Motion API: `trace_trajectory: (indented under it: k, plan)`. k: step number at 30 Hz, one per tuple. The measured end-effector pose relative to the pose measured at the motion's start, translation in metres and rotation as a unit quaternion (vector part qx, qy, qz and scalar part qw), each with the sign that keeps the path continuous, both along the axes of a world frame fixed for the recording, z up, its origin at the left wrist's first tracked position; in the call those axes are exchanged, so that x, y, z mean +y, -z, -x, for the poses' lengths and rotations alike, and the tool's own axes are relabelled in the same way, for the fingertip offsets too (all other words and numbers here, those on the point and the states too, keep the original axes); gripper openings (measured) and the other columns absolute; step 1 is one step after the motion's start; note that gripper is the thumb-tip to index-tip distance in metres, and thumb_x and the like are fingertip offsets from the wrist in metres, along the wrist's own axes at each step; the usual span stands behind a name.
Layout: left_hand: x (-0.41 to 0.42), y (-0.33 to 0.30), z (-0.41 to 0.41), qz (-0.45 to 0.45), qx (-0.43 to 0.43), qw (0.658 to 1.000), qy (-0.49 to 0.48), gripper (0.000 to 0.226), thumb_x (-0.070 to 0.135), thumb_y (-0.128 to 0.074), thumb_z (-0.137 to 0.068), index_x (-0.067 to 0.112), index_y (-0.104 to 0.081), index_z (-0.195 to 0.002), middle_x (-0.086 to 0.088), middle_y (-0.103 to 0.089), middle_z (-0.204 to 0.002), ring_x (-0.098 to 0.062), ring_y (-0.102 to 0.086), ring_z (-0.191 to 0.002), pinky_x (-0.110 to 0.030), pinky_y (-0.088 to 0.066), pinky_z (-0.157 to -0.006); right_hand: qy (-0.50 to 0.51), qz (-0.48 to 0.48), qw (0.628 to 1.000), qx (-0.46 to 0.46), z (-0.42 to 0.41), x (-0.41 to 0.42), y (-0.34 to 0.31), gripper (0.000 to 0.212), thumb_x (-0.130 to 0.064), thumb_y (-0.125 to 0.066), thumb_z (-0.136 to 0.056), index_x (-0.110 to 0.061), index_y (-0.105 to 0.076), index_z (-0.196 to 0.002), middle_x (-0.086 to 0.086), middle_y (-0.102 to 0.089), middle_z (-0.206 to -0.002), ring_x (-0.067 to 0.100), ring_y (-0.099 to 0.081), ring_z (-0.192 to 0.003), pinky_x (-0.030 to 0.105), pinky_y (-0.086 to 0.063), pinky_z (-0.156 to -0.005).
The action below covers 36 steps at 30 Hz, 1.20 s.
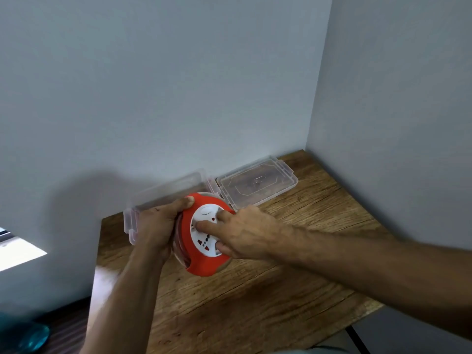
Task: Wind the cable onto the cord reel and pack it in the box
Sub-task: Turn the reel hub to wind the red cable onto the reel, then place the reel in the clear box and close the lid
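Table (255, 302): wooden, grain running left to right, set into a corner between two pale walls.
Left hand (155, 226): curled round the left rim of the cord reel, thumb lying over the red top edge, gripping it from the side.
Right hand (245, 236): laid on the reel's face, fingers (207, 227) stretched out and pressing on the white centre disc, nothing clasped.
Cord reel (204, 261): red round housing with a white socket face, tilted toward the camera, held above the table just near of the box; red cable (181, 247) wound inside, seen through the left side gap.
Box (166, 192): clear plastic, open, latches at its left end, standing just behind the reel against the far wall.
Lid (258, 185): clear, lying flat on the table to the right of the box, touching it.
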<state>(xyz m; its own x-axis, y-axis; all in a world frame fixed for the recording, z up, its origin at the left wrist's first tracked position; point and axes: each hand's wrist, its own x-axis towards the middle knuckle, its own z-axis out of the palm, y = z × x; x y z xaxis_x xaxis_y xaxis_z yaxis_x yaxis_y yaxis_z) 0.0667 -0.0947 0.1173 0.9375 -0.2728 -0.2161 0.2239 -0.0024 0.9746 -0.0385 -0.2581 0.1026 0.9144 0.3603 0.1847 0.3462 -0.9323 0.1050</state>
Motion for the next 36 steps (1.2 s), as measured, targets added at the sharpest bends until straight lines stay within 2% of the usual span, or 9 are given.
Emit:
trace_trajectory:
  k: [5, 8, 15, 18, 22, 26, 29, 32, 36]
  plan:
    - [-0.003, 0.004, -0.004, -0.005, -0.052, 0.998, -0.025, 0.010, 0.019, -0.088, -0.072, 0.018, -0.082, -0.064, -0.004, -0.082, -0.071, -0.027, -0.079, -0.063, -0.033, -0.061, -0.048, 0.015, -0.004, 0.999, -0.046, -0.011, -0.006, 0.007, 0.064, -0.057, -0.044, -0.097, -0.029, -0.024, -0.152, 0.017, -0.068, -0.116, 0.026, -0.067, -0.069, 0.021, -0.026, -0.043]
    - [-0.009, 0.004, -0.001, -0.013, -0.082, 0.996, -0.026, 0.011, 0.023, -0.088, -0.072, 0.025, -0.082, -0.063, 0.000, -0.081, -0.069, -0.022, -0.079, -0.060, -0.030, -0.060, -0.047, 0.099, -0.158, 0.978, -0.094, -0.007, 0.004, 0.015, 0.066, -0.062, -0.051, -0.088, -0.024, -0.035, -0.140, 0.010, -0.074, -0.092, 0.027, -0.070, -0.068, 0.027, -0.041, -0.051]
    - [-0.009, 0.017, 0.007, -0.045, -0.131, 0.990, 0.004, 0.008, 0.023, -0.087, -0.074, 0.028, -0.083, -0.070, -0.001, -0.083, -0.076, -0.019, -0.079, -0.064, -0.026, -0.060, -0.049, 0.296, -0.506, 0.810, 0.038, 0.001, 0.032, 0.035, 0.065, -0.065, -0.061, -0.080, -0.026, -0.037, -0.126, 0.005, -0.069, -0.112, 0.024, -0.071, -0.090, 0.038, -0.062, -0.065]
    - [-0.008, 0.024, 0.014, -0.037, -0.131, 0.991, 0.017, 0.016, 0.024, -0.084, -0.078, 0.037, -0.083, -0.070, 0.007, -0.082, -0.075, -0.016, -0.079, -0.066, -0.024, -0.059, -0.050, 0.319, -0.585, 0.740, 0.096, 0.002, 0.032, 0.038, 0.061, -0.061, -0.067, -0.084, -0.025, -0.039, -0.124, 0.005, -0.069, -0.115, 0.017, -0.072, -0.084, 0.032, -0.063, -0.060]
    - [-0.004, 0.035, 0.016, 0.002, -0.073, 0.997, -0.003, 0.004, 0.029, -0.085, -0.074, 0.032, -0.084, -0.071, -0.003, -0.083, -0.076, -0.027, -0.080, -0.066, -0.035, -0.063, -0.053, 0.311, -0.522, 0.785, 0.120, 0.003, 0.020, 0.033, 0.061, -0.065, -0.062, -0.085, -0.026, -0.044, -0.128, 0.003, -0.067, -0.116, 0.010, -0.065, -0.073, 0.017, -0.053, -0.043]
    - [0.006, 0.045, 0.013, 0.064, -0.015, 0.998, -0.022, 0.004, 0.031, -0.082, -0.074, 0.028, -0.085, -0.075, -0.005, -0.083, -0.078, -0.026, -0.080, -0.067, -0.035, -0.063, -0.056, 0.289, -0.461, 0.839, 0.002, 0.007, 0.001, 0.029, 0.044, -0.066, -0.053, -0.088, -0.031, -0.054, -0.115, -0.007, -0.071, -0.094, 0.003, -0.068, -0.074, 0.025, -0.060, -0.055]
    - [0.012, 0.055, 0.011, 0.124, 0.004, 0.991, -0.039, 0.023, 0.016, -0.074, -0.086, 0.031, -0.084, -0.074, -0.002, -0.082, -0.076, -0.023, -0.079, -0.067, -0.039, -0.065, -0.060, 0.346, -0.575, 0.740, -0.048, 0.011, -0.010, 0.035, 0.040, -0.061, -0.062, -0.086, -0.033, -0.048, -0.111, -0.009, -0.066, -0.092, 0.001, -0.066, -0.073, 0.018, -0.052, -0.051]
    - [0.017, 0.062, 0.016, 0.151, 0.034, 0.986, -0.056, 0.009, 0.022, -0.078, -0.076, 0.026, -0.084, -0.082, -0.009, -0.082, -0.086, -0.031, -0.079, -0.076, -0.048, -0.064, -0.069, 0.359, -0.707, 0.600, 0.102, 0.013, -0.007, 0.055, 0.046, -0.065, -0.066, -0.083, -0.029, -0.050, -0.107, -0.002, -0.072, -0.090, 0.008, -0.067, -0.063, 0.023, -0.047, -0.044]
    - [0.025, 0.075, 0.026, 0.122, 0.067, 0.987, -0.082, 0.043, 0.026, -0.081, -0.071, 0.013, -0.069, -0.111, -0.019, -0.078, -0.107, -0.038, -0.077, -0.089, -0.055, -0.063, -0.080, 0.259, -0.765, 0.518, 0.282, 0.017, 0.003, 0.085, 0.050, -0.060, -0.061, -0.090, -0.015, -0.064, -0.112, 0.010, -0.077, -0.084, 0.022, -0.072, -0.067, 0.030, -0.055, -0.051]
